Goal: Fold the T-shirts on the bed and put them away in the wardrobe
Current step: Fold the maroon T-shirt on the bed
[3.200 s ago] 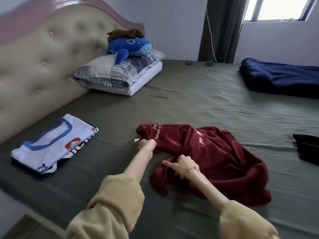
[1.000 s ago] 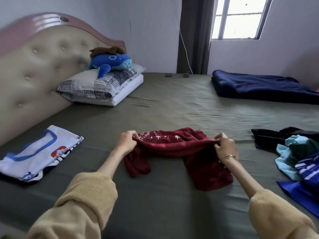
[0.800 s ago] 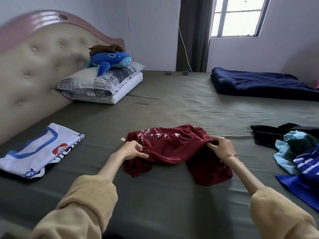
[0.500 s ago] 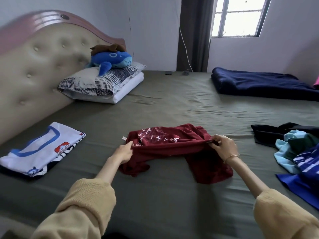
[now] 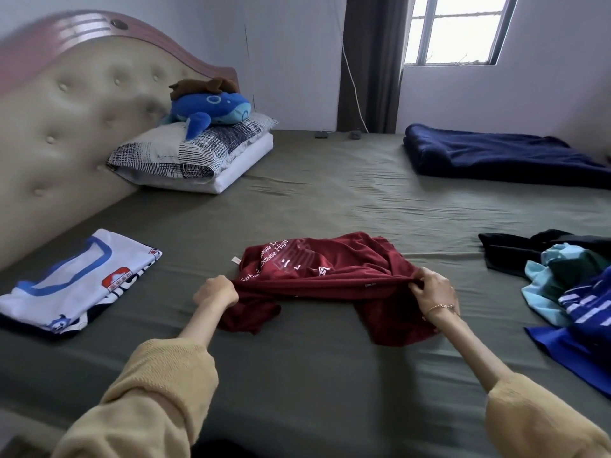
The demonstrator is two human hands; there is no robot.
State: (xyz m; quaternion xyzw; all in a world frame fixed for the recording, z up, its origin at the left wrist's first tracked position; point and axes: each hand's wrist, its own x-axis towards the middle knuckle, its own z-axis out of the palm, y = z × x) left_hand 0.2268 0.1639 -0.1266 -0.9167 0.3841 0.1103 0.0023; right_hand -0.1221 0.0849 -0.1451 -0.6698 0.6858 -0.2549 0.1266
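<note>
A dark red T-shirt (image 5: 330, 269) with white lettering lies bunched on the olive bed sheet (image 5: 330, 200) in front of me. My left hand (image 5: 216, 290) grips its left edge in a fist. My right hand (image 5: 431, 289) pinches the gathered fabric at its right edge, so the cloth is stretched between the two hands. A folded white T-shirt (image 5: 79, 279) with blue trim lies flat to the left. A heap of unfolded shirts (image 5: 575, 289), light blue, green and blue, lies at the right, with a black garment (image 5: 515, 247) behind it.
A padded headboard (image 5: 66, 127) runs along the left. Stacked pillows (image 5: 195, 157) carry a blue plush toy (image 5: 211, 109). A dark blue blanket (image 5: 502, 157) lies at the far right, under a window (image 5: 456, 28) with a dark curtain (image 5: 370, 61). No wardrobe is in view.
Both hands have shifted along the red shirt and pulled its near edge taut toward me. Earlier the shirt lay spread and crumpled; it is now gathered into a narrower band.
</note>
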